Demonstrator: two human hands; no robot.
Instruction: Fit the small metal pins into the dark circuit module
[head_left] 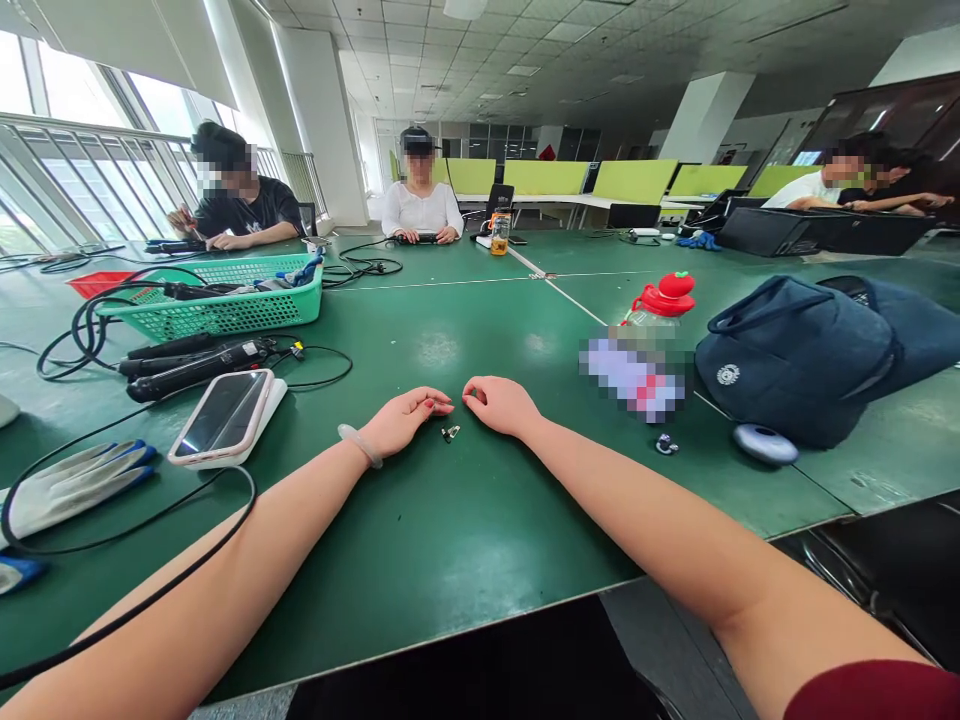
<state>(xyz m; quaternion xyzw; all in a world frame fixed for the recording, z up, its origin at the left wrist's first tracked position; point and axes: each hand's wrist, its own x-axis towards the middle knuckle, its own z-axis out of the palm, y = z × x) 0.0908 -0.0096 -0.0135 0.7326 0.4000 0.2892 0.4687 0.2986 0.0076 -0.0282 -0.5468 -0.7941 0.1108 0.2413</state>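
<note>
My left hand (pixel 411 415), with a pale bangle (pixel 360 446) at the wrist, rests low over the green table. Its thumb lies against the fingers, which point right; anything between them is too small to make out. A short gap to the right, my right hand (pixel 499 405) is curled, thumb and fingertips pressed together, and what they hold, if anything, is hidden. Just below the left fingertips lies a small shiny metallic piece (pixel 450 433) on the table, apart from both hands.
On the left are a phone (pixel 225 415), gloves (pixel 79 480), black cabled devices (pixel 199 365) and a green basket (pixel 225 310). A cable crosses above my left forearm. To the right are a red-lidded bottle (pixel 660 305), a navy bag (pixel 802 350) and a rounded case (pixel 765 444). Other people sit farther off.
</note>
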